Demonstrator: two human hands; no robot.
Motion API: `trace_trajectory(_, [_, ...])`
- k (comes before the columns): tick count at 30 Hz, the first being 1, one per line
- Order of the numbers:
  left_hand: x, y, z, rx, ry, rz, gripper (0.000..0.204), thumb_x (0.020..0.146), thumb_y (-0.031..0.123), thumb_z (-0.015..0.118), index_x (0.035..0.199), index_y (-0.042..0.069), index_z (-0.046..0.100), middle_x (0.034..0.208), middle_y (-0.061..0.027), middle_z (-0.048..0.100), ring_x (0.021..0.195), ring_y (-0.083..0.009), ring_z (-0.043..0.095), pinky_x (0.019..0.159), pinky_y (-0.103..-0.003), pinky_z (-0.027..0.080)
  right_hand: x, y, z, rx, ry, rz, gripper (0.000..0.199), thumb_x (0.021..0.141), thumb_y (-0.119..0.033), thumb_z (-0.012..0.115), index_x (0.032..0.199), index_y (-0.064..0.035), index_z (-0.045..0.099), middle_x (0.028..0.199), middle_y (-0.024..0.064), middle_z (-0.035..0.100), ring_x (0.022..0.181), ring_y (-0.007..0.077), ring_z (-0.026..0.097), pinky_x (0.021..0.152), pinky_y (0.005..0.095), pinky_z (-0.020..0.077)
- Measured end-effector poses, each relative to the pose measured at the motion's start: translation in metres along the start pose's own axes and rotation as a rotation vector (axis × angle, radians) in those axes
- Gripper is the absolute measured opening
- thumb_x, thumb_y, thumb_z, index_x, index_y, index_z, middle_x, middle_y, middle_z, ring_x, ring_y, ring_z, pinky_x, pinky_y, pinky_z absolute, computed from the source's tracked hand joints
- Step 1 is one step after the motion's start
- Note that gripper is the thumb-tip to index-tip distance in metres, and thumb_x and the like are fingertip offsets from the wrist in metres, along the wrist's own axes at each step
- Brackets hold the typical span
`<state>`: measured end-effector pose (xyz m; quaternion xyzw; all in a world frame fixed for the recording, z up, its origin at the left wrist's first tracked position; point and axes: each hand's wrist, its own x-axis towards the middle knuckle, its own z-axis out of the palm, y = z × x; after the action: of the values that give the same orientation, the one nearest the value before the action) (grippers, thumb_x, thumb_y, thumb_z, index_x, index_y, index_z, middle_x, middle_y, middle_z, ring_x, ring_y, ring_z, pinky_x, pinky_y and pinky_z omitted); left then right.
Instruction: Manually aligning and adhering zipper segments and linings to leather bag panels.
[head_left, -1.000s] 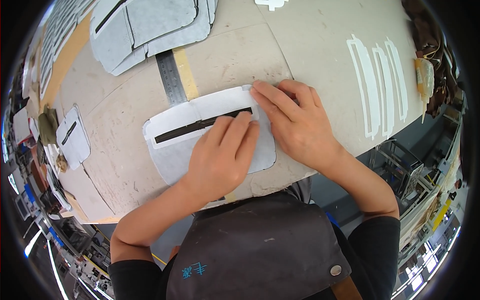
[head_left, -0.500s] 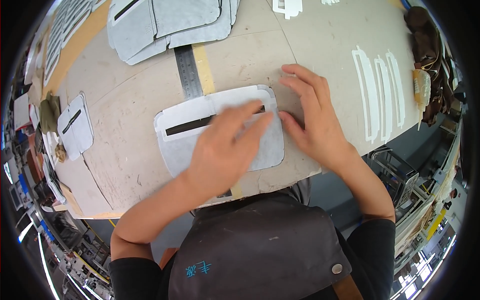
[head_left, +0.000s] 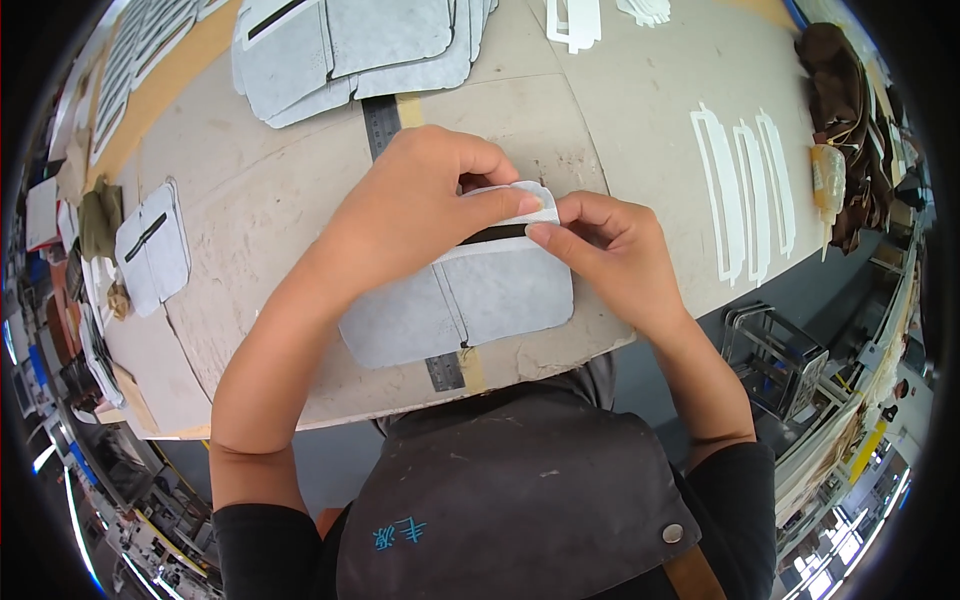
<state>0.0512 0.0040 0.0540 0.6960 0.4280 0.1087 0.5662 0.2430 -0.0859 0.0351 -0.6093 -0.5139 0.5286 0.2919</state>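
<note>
Grey panel (head_left: 480, 300) lies under both hands, left hand (head_left: 410, 215) and right hand (head_left: 610, 250) pinching its top edge.

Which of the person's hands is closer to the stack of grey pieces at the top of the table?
Left. The left hand lies just below the stack of grey pieces; the right hand sits farther right and lower.

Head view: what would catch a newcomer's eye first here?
First, the two hands at centre: the left hand and right hand pinch the lifted top edge of a grey panel with a dark slot, lying over a metal ruler on the worktable. Next, a stack of similar grey panels sits at the table's far edge, and white strip frames lie to the right.
</note>
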Motion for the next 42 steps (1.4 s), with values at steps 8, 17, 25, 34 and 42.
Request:
trace_trajectory(8, [-0.001,-0.001,-0.015,-0.042,-0.077,0.059,0.023,0.086,0.022,0.076,0.078,0.001,0.07,0.063,0.0055,0.054,0.058,-0.0027,0.04,0.051,-0.022,0.031,-0.009,-0.004,0.007,0.455,-0.073,0.12,0.017,0.095,-0.017,0.066,0.098,-0.0008,0.07,0.084,-0.003,0.065,0.077,0.0019,0.054,0.069,0.0196,0.0429])
trace_trajectory(17, [-0.003,0.0,-0.017,-0.093,-0.091,0.06,0.024,0.086,0.024,0.076,0.078,0.002,0.071,0.062,0.0066,0.054,0.058,-0.0018,0.039,0.05,-0.022,0.028,-0.014,-0.009,0.012,0.443,-0.055,0.076,0.019,0.097,-0.018,0.064,0.1,-0.0007,0.069,0.086,-0.0021,0.066,0.079,0.0027,0.054,0.07,0.0197,0.0424])
trace_trajectory(25, [-0.002,-0.002,-0.016,-0.087,-0.099,0.048,0.024,0.086,0.025,0.076,0.079,0.002,0.072,0.063,0.0056,0.056,0.058,-0.0019,0.042,0.05,-0.022,0.03,-0.016,-0.01,0.014,0.446,-0.047,0.052,0.021,0.098,-0.019,0.062,0.104,-0.0001,0.069,0.087,-0.0014,0.066,0.078,0.0029,0.054,0.07,0.0198,0.0423])
trace_trajectory(34, [-0.002,-0.002,-0.014,-0.104,-0.11,0.057,0.024,0.086,0.024,0.076,0.08,0.001,0.072,0.064,0.0043,0.058,0.059,-0.0022,0.044,0.051,-0.021,0.032,-0.016,-0.011,0.016,0.377,-0.01,0.019,0.016,0.097,-0.014,0.062,0.1,0.0005,0.069,0.086,-0.0007,0.066,0.078,0.0032,0.055,0.068,0.0203,0.0438])
trace_trajectory(42, [-0.003,-0.016,0.011,0.027,0.252,0.357,0.015,0.082,0.012,0.076,0.09,0.001,0.071,0.077,-0.0022,0.062,0.069,-0.0097,0.053,0.057,-0.025,0.041,-0.01,0.001,0.013,0.247,0.055,0.063,0.013,0.09,-0.006,0.064,0.099,0.0026,0.067,0.082,0.0016,0.065,0.07,0.0069,0.055,0.063,0.0255,0.0458])
